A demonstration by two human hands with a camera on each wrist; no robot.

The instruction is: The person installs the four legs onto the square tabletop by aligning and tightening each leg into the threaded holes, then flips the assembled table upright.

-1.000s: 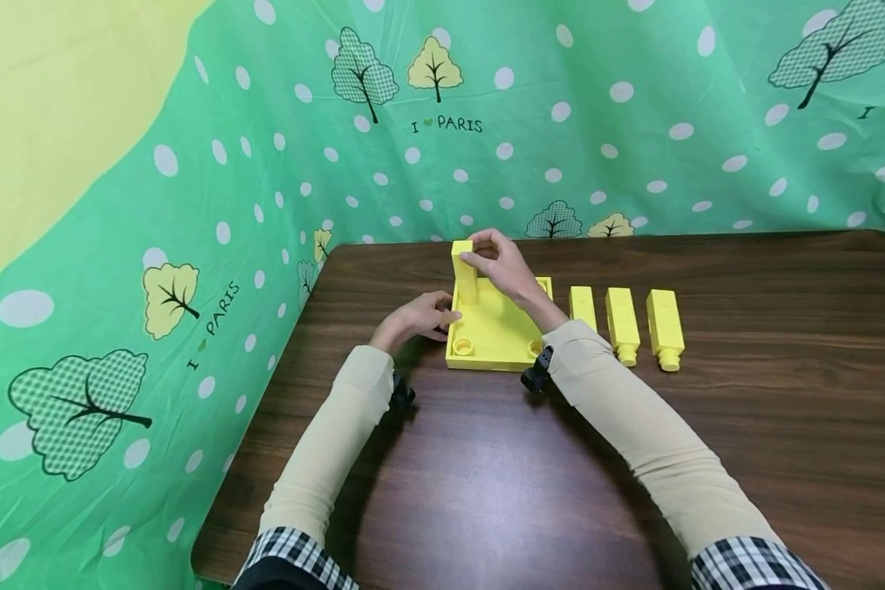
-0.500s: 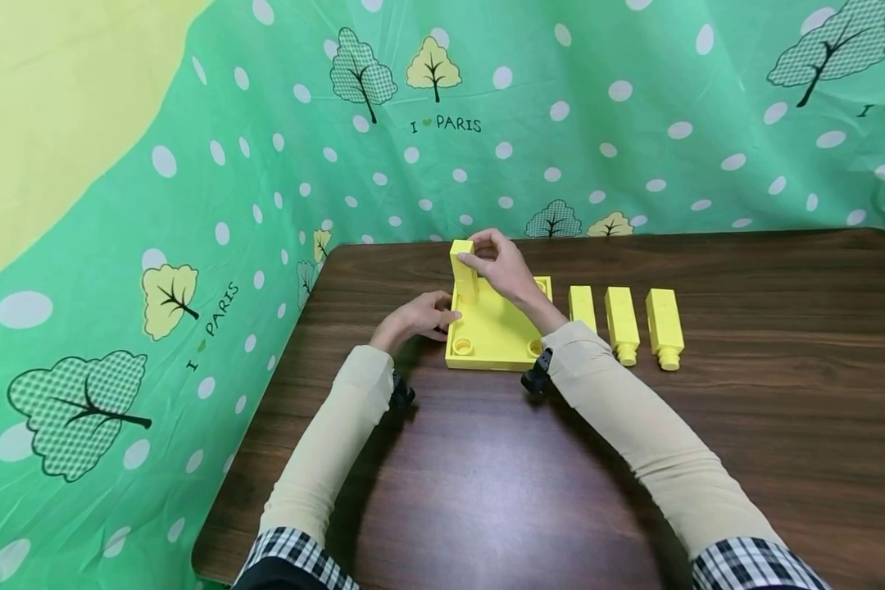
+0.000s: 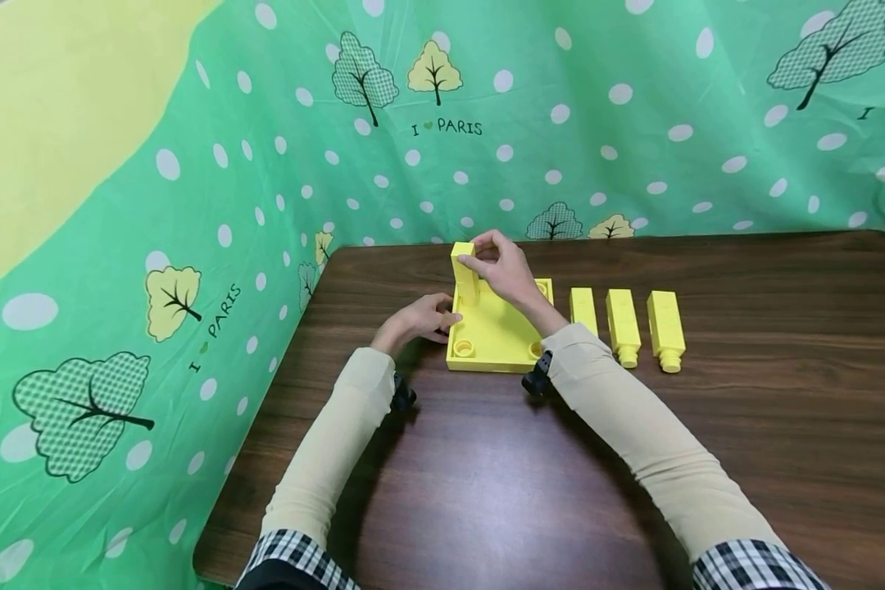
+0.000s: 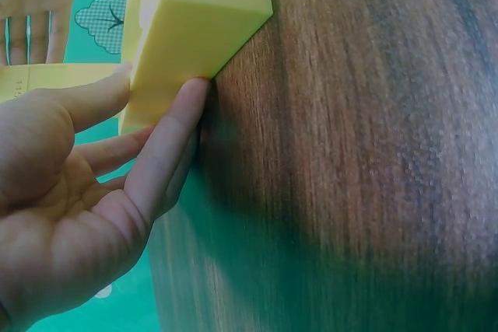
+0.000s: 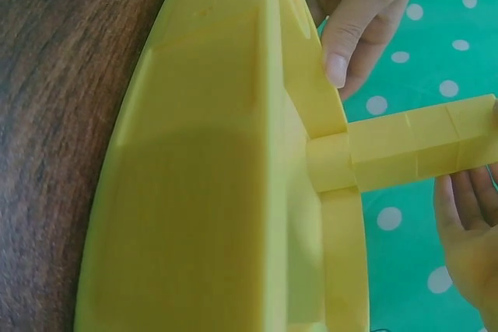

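Note:
A shallow yellow square tabletop piece [image 3: 494, 332] with round corner sockets lies on the table, its raised rim facing up. My right hand [image 3: 507, 269] pinches the upper part of a yellow square leg [image 3: 464, 274], which stands upright at the far left corner. In the right wrist view, the round end of the leg [image 5: 416, 144] meets the corner, and how deep it sits is hidden. My left hand [image 3: 419, 316] grips the left edge of the piece; its thumb laps over the rim. From the left wrist, other fingers [image 4: 167, 141] touch the outer side.
Beside the tabletop piece, to the right, lie three more yellow legs: one partly behind my right sleeve [image 3: 583, 307], a middle leg [image 3: 623, 324] and an outer leg [image 3: 665, 328]. Their round ends point towards me. A green printed cloth [image 3: 501, 180] hangs behind the dark wooden table [image 3: 472, 475].
Both hands, the leg and the tabletop piece keep their places across the frames. The head view shifts very slightly.

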